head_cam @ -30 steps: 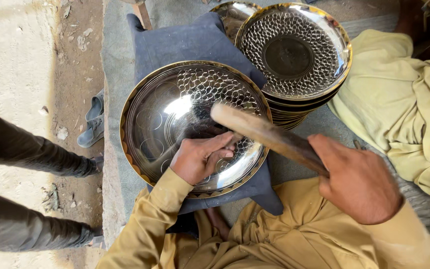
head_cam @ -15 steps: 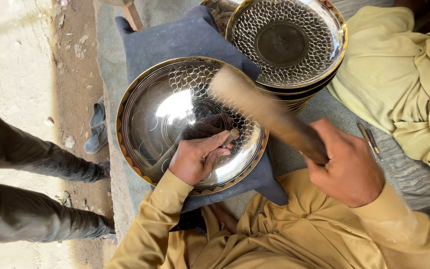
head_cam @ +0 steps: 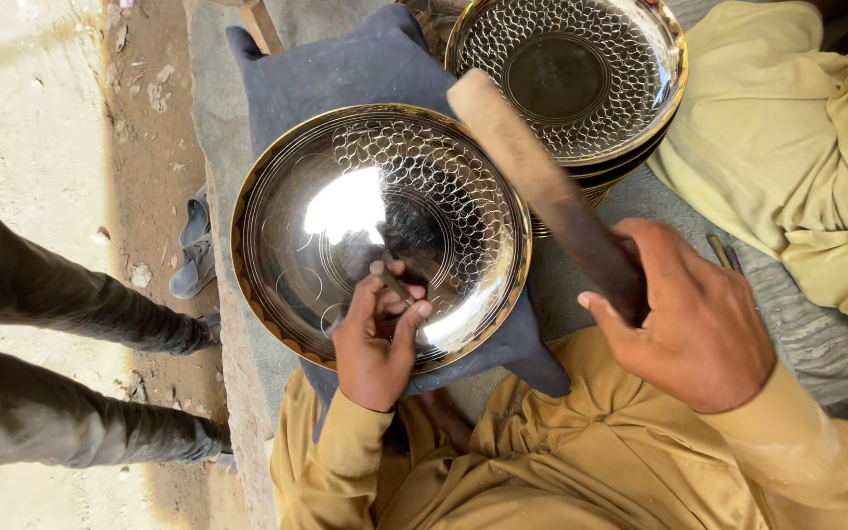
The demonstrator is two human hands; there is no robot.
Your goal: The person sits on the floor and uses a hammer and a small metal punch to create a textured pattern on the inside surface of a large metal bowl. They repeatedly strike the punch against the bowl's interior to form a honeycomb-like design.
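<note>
A shiny round metal tray [head_cam: 345, 206] with a gold rim lies on a dark blue cushion [head_cam: 345, 69]. Part of its surface carries a scale pattern of punched arcs. My left hand [head_cam: 375, 344] rests on the tray's near side, pinching a small metal punch [head_cam: 392, 282] upright against the metal. My right hand [head_cam: 694, 319] grips a wooden mallet [head_cam: 542, 186], which is raised and tilted above the tray's right side, apart from the punch.
A stack of patterned trays [head_cam: 571, 79] stands at the top right. Another person's yellow-clad leg [head_cam: 797, 147] lies at the right. Someone's dark-trousered legs [head_cam: 61, 363] stretch in from the left over dusty ground, near a grey shoe [head_cam: 191, 257].
The mallet has swung up and to the right, off the punch. My left hand has stayed on the tray with the punch.
</note>
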